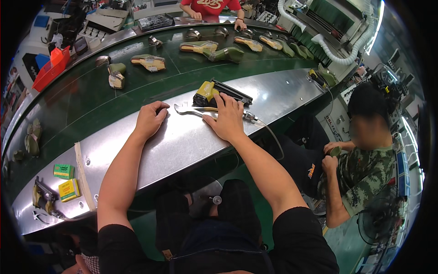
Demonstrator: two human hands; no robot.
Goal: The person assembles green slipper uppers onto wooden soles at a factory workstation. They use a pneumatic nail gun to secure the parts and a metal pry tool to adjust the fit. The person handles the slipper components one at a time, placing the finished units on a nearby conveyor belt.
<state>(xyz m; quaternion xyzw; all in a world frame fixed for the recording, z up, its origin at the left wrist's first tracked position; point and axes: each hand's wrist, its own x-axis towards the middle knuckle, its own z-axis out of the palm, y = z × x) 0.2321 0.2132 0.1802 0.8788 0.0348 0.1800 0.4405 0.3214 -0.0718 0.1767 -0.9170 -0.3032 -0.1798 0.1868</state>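
Observation:
My left hand (pixel 148 120) rests on the metal worktop (pixel 169 146), its fingers curled in and nothing visible in them. Over the handles of a pair of pincers (pixel 185 110) lies my right hand (pixel 226 119), its fingers stretched out and apart. The pincers' silver jaws point toward my left hand; the palm partly hides the handles. Just beyond the fingertips a yellow and black pneumatic staple gun (pixel 206 92) lies on its side. A hose (pixel 269 130) with a metal coupling runs off to the right of my right hand.
A green conveyor (pixel 169 91) curves behind the worktop, carrying shoe lasts (pixel 148 62). At left lie staple boxes (pixel 69 189) and another staple gun (pixel 43 196). A co-worker in camouflage (pixel 369 169) sits close at right, holding a green last. Another, in red (pixel 212 7), stands across.

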